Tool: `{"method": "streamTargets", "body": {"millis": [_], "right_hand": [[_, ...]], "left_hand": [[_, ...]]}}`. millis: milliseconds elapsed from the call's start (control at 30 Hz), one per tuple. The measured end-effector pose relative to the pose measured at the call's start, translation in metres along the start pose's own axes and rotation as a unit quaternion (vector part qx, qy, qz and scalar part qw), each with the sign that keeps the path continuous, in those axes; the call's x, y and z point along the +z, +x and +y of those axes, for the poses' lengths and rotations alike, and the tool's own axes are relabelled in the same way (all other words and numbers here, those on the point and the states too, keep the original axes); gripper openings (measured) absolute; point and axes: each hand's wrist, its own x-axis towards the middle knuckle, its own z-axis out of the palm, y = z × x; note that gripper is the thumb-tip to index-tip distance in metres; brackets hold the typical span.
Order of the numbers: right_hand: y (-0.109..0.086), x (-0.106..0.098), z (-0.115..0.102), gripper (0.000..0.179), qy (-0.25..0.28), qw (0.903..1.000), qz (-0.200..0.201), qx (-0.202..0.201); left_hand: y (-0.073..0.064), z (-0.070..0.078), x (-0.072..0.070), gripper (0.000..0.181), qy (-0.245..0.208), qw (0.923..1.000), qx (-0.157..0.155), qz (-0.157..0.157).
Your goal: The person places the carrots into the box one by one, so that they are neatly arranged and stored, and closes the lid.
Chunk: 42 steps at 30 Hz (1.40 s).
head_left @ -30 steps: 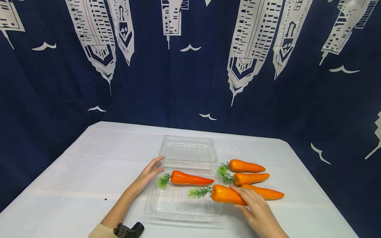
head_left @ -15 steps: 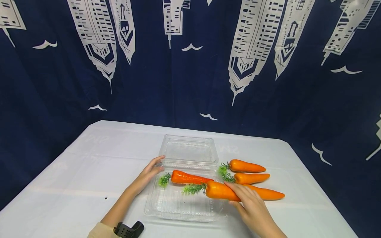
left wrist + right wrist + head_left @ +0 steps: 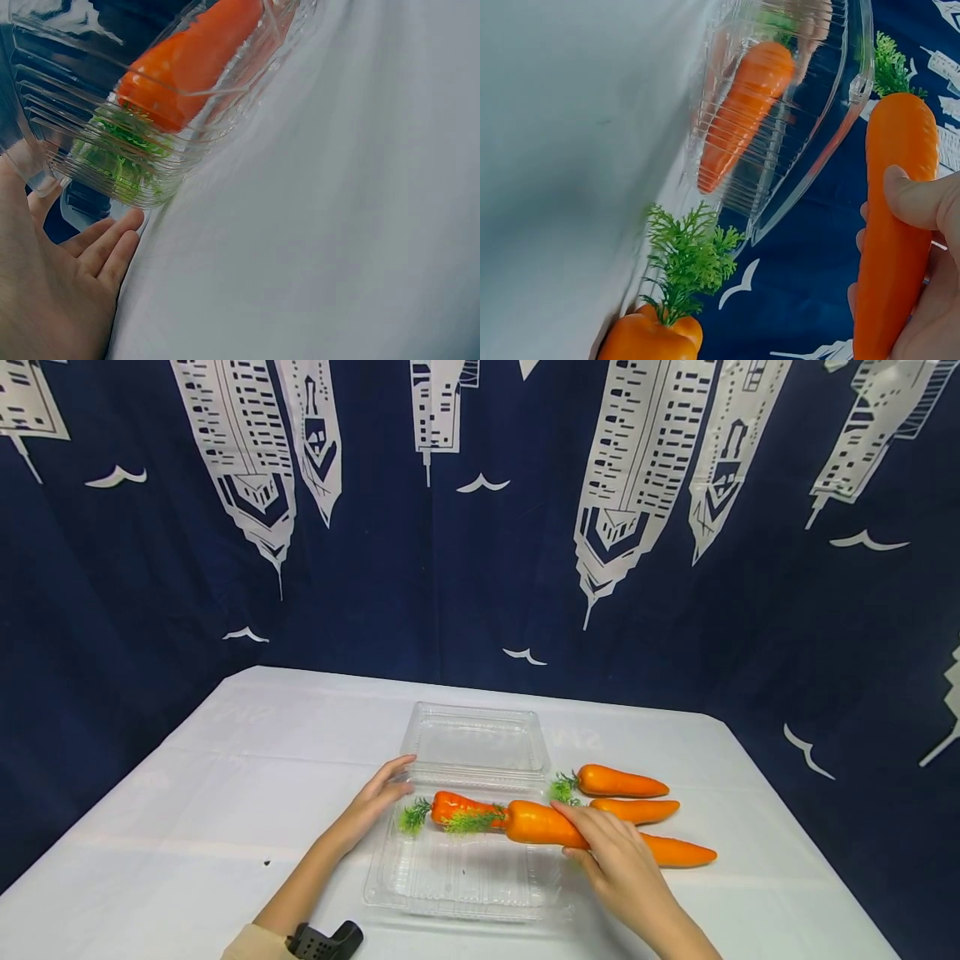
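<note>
My right hand (image 3: 618, 864) grips an orange carrot (image 3: 542, 823) with leafy green tops, held above the right side of a clear plastic clamshell container (image 3: 465, 893). In the right wrist view the thumb presses along this carrot (image 3: 900, 255). A redder, glossy carrot (image 3: 450, 806) lies inside the container's base, its green top to the left; the held carrot's leaves overlap it in the head view. My left hand (image 3: 367, 806) touches the container's left side near the hinge, its fingers fairly straight. In the left wrist view the fingers (image 3: 112, 251) extend beside the ribbed wall.
Three more orange carrots lie right of the container: a far one (image 3: 622, 782), a middle one (image 3: 641, 811) and a near one (image 3: 678, 852), partly behind my right hand. The container's lid (image 3: 480, 739) lies folded back. A white cloth (image 3: 187, 827) covers the table.
My right hand has carried the orange carrot leftward and away from me, so its leaves now overlap the redder carrot. The left hand and the container have stayed in place.
</note>
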Motion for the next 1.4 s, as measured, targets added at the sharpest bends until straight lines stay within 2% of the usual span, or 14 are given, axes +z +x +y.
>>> {"method": "streamTargets", "body": {"millis": [233,900,1167,1400], "right_hand": [[0.009,0.005,-0.003,0.056,0.011,0.9999,-0.012,-0.002],[0.03,0.022,-0.021,0.052,0.039,0.9968,-0.069,0.012],[0.037,0.031,-0.027,0.051,0.057,0.9936,-0.096,0.019],[0.041,0.039,-0.029,0.048,0.049,0.9905,-0.128,0.004]], "left_hand": [[-0.001,0.0,0.0,0.048,-0.001,1.0,0.007,-0.003],[-0.001,0.0,0.0,0.048,0.004,0.9998,0.021,-0.006],[-0.001,0.001,0.0,0.048,0.002,0.9999,0.013,-0.005],[-0.001,0.001,0.0,0.049,0.002,0.9999,0.01,-0.008]]}}
